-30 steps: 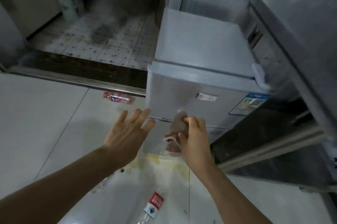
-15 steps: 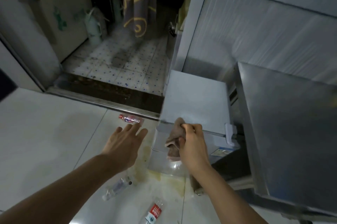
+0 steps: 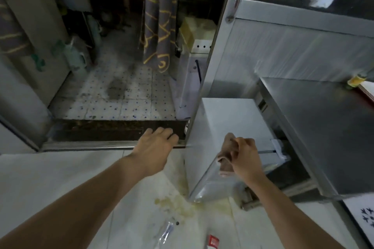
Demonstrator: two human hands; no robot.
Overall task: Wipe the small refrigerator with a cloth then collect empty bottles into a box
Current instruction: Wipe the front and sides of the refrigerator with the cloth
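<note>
Right of centre in the frame, the right hand (image 3: pixel 243 158) grips a bunched cloth (image 3: pixel 226 159) at the front top edge of the small refrigerator (image 3: pixel 230 119), while the left hand (image 3: pixel 154 149) hovers beside it, fingers loose, holding nothing. To wipe well, spread the cloth flatter and press it in overlapping strokes across the top, then down the front. Two empty bottles (image 3: pixel 165 234) lie on the floor at the bottom edge, uncollected.

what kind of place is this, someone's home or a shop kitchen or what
Probably the back of a small eatery or a home utility area. A small white refrigerator stands beside a stainless steel counter, a grey curtain with yellow lines hangs over a stained blue-dotted tile floor, and clear plastic bottles lie about.
</note>
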